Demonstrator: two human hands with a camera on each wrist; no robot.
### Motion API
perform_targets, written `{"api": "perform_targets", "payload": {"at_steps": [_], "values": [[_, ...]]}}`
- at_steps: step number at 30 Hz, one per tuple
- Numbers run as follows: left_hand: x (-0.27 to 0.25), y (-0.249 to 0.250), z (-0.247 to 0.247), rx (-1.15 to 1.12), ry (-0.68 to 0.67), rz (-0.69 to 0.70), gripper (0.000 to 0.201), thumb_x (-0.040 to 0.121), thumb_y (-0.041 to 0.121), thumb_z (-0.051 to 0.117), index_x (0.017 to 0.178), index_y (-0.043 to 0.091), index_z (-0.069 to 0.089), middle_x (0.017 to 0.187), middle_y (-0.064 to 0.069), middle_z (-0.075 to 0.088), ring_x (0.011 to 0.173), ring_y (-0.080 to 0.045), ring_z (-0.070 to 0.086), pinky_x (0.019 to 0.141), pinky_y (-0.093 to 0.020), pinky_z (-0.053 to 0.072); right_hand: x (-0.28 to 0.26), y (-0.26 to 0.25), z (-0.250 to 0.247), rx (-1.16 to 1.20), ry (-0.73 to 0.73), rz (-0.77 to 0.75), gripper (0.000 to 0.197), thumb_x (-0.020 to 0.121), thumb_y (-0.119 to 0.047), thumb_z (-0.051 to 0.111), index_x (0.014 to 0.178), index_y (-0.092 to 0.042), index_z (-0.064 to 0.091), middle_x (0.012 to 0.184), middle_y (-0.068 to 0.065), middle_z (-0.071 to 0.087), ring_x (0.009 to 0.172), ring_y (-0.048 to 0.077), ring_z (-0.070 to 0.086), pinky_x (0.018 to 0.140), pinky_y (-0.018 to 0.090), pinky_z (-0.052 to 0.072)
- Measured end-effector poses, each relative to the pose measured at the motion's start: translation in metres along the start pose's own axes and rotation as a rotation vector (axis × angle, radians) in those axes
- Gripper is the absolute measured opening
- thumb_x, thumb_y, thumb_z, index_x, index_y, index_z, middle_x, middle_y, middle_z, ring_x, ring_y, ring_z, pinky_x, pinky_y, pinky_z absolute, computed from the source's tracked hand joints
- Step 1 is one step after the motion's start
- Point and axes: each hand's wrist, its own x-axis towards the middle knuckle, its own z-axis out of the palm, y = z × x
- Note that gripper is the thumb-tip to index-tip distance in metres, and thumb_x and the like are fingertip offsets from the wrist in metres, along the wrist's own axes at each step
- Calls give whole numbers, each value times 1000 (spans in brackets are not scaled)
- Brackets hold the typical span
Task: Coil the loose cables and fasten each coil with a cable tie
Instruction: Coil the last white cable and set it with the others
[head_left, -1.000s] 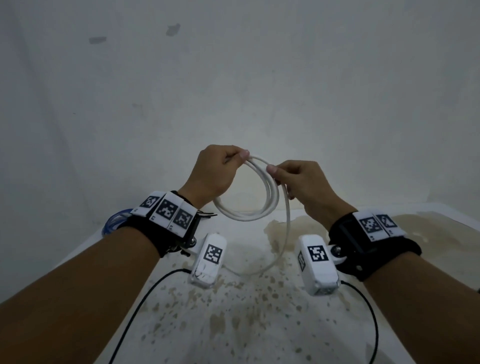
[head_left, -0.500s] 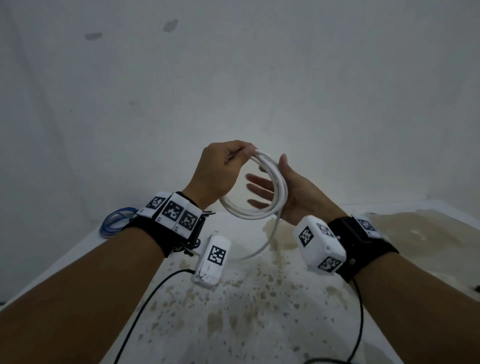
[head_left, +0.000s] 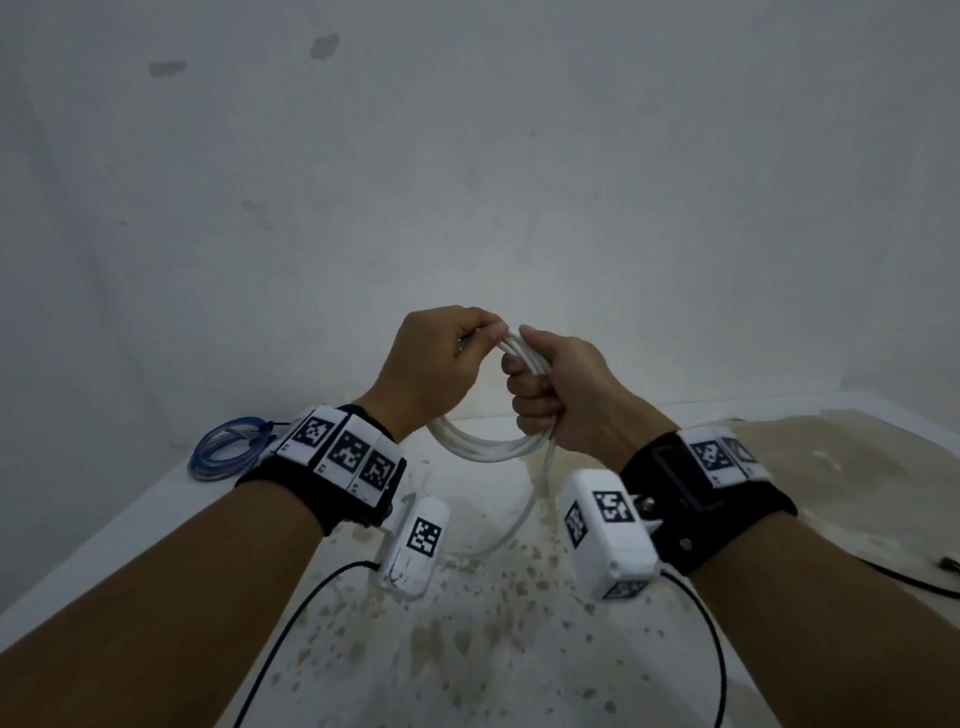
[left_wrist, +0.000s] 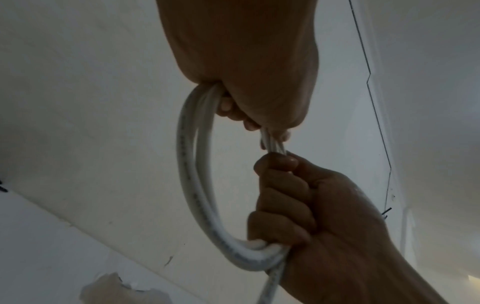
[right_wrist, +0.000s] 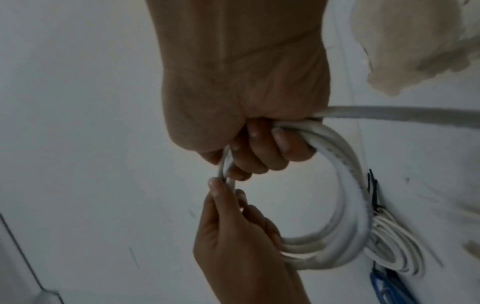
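Observation:
A white cable coil (head_left: 483, 448) hangs in the air between both hands, above the table. My left hand (head_left: 457, 348) pinches the top of its loops between thumb and fingertips. My right hand (head_left: 545, 395) is a fist wrapped round the same loops, right beside the left. In the left wrist view the coil (left_wrist: 193, 185) arcs from the left hand (left_wrist: 246, 86) to the right hand (left_wrist: 293, 205). A loose tail (head_left: 524, 514) drops from the right fist to the table. The right wrist view shows the coil (right_wrist: 355, 205) and the tail (right_wrist: 405, 116).
The stained white table (head_left: 519, 654) meets a white wall behind. A blue coiled cable (head_left: 228, 452) lies at the far left. In the right wrist view a second white coil (right_wrist: 394, 246) lies there, with black ties (right_wrist: 374, 191) by it. A black lead (head_left: 904, 579) trails at the right.
Half a second ago my right hand was open behind the coil; now it has closed round the loops next to my left hand. The loose tail has grown shorter.

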Motion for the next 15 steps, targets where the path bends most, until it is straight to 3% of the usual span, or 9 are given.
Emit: {"api": "perform_targets", "payload": {"at_steps": [2, 4, 6, 7, 8, 10, 11, 13, 15], "values": [[0, 5, 5, 125, -65, -127, 33, 96, 41, 53, 116, 21, 69, 95, 3, 65, 89, -16, 63, 80, -32, 49, 2, 7, 4, -8, 141, -87, 45, 102, -40, 38, 66, -15, 48, 46, -5, 29, 38, 11, 19, 43, 22, 14], [-3, 16, 10, 298, -42, -264, 48, 94, 50, 52, 130, 18, 55, 115, -4, 52, 108, -21, 51, 90, -33, 39, 6, 8, 3, 63, 260, -177, 42, 101, -38, 39, 68, -14, 49, 45, -4, 30, 36, 11, 19, 41, 20, 16], [-12, 30, 12, 417, 27, -376, 46, 97, 53, 43, 111, 12, 57, 111, -9, 56, 102, -28, 53, 84, -37, 39, 8, 3, 0, 202, 360, -251, 41, 101, -36, 38, 69, -13, 49, 44, -4, 29, 35, 11, 19, 40, 19, 16], [-17, 37, 11, 427, -62, -467, 52, 99, 55, 34, 99, 10, 60, 102, -11, 62, 93, -30, 59, 79, -36, 43, 9, 0, -2, 280, 388, -281, 42, 101, -37, 37, 68, -14, 48, 44, -5, 29, 36, 11, 18, 40, 20, 15], [-23, 43, 12, 360, -247, -607, 64, 99, 59, 25, 92, 8, 63, 93, -12, 68, 84, -29, 63, 75, -34, 47, 9, -3, -4, 356, 401, -306, 43, 101, -39, 36, 68, -15, 48, 45, -5, 28, 36, 11, 17, 40, 21, 14], [-34, 56, 15, -75, -593, -982, 80, 98, 65, 19, 93, 0, 65, 76, -12, 73, 64, -24, 68, 63, -29, 55, 8, -8, -7, 479, 393, -334, 44, 101, -40, 35, 67, -16, 47, 47, -5, 27, 38, 11, 16, 40, 22, 14], [-36, 61, 17, -356, -627, -1161, 80, 98, 64, 23, 100, -5, 62, 70, -14, 72, 56, -22, 68, 55, -27, 56, 7, -9, -6, 515, 379, -335, 44, 101, -40, 35, 67, -16, 47, 48, -5, 26, 39, 11, 15, 40, 22, 15], [-35, 62, 19, -836, -382, -1354, 64, 103, 49, 31, 115, -10, 51, 74, -23, 71, 57, -26, 70, 50, -29, 56, 5, -8, -3, 532, 359, -316, 44, 101, -40, 35, 67, -16, 47, 48, -5, 26, 38, 11, 15, 39, 22, 15], [-26, 51, 23, -1086, -4, -1391, 32, 106, 19, 34, 120, -7, 48, 90, -28, 68, 70, -32, 69, 58, -37, 57, 4, -2, 0, 496, 372, -286, 43, 101, -39, 36, 67, -16, 47, 48, -5, 27, 38, 11, 16, 38, 21, 16]]}}
